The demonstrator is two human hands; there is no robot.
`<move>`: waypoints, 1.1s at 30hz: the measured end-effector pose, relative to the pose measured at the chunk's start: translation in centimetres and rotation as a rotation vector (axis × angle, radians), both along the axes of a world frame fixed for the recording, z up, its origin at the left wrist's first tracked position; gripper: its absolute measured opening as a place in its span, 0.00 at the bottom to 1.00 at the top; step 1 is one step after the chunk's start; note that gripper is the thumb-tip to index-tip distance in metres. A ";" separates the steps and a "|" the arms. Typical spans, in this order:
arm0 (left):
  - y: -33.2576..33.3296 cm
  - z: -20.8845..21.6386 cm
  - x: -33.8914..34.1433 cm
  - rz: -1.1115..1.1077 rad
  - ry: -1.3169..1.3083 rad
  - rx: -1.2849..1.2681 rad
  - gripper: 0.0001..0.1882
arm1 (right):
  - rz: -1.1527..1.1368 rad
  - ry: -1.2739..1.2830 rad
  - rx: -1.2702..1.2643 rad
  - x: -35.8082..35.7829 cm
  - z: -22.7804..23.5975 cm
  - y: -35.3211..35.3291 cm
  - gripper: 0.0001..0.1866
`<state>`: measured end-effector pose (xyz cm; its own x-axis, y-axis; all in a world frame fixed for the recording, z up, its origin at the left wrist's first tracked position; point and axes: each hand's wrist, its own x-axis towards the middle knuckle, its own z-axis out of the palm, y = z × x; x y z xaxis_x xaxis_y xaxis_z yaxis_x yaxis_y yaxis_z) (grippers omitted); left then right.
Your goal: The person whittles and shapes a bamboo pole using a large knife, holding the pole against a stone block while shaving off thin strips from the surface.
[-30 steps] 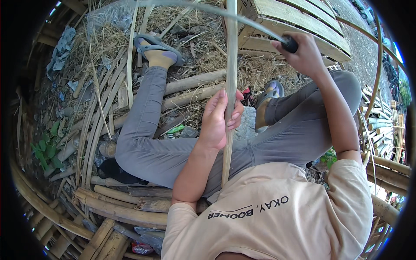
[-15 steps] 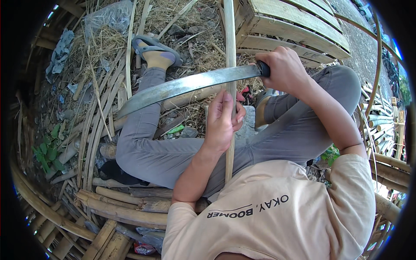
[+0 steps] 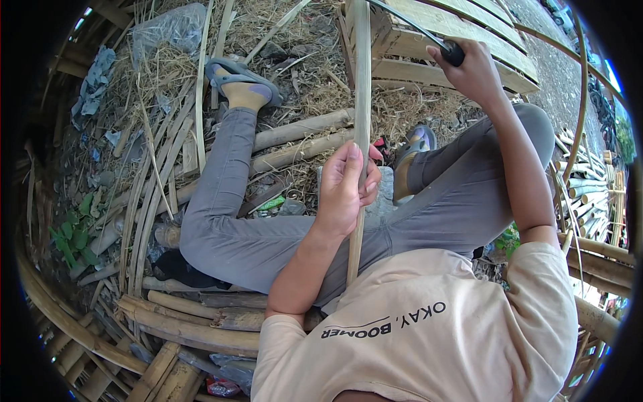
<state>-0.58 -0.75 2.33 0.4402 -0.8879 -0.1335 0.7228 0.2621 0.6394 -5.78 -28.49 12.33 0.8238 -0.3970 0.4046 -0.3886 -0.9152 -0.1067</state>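
- Head view: left hand (image 3: 345, 191) wraps the pale strip (image 3: 362, 94) between the legs (image 3: 231, 151); a loose grip could let it twist.
- Right hand (image 3: 474, 72) clenches the knife (image 3: 453, 53); a stray stroke might cut the left hand.

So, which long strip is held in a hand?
The pale strip at centre, gripped by the left hand; the strips farther left are unheld.

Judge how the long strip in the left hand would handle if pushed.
The strip in the left hand is probably light, being slender. It looks fairly stiff, running nearly straight past the grip, though its length may let it flex.
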 end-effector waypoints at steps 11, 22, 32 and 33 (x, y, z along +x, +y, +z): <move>-0.3 -0.6 0.3 0.025 0.014 0.079 0.16 | 0.354 0.325 0.172 0.1 -2.2 7.5 0.11; -0.3 -0.8 -0.4 0.008 0.020 0.078 0.16 | 0.251 0.373 0.047 0.0 -2.2 7.1 0.12; -0.6 -0.7 -1.1 -0.066 -0.029 0.077 0.17 | 0.003 0.092 0.044 0.2 -1.9 0.5 0.13; -0.5 -0.7 -1.0 -0.064 -0.029 0.076 0.17 | 0.005 0.091 0.044 0.4 -1.9 0.6 0.13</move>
